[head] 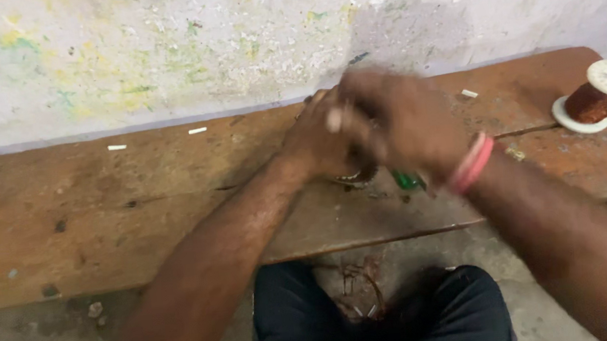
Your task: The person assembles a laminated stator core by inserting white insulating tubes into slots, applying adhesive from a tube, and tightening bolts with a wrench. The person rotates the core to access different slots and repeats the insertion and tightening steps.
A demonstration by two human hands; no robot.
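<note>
Copper-wire spool (599,97) right of hands (369,129)

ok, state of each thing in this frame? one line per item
left hand: closed around a small part, blurred, over the bench
right hand: laid over the left hand, fingers curled, blurred
small part: mostly hidden under both hands, kind unclear
wristband: pink, on the right wrist
wire spool: wound with copper wire, lying tilted on the bench, untouched
wooden bench: worn, stained, small white scraps on it
</note>
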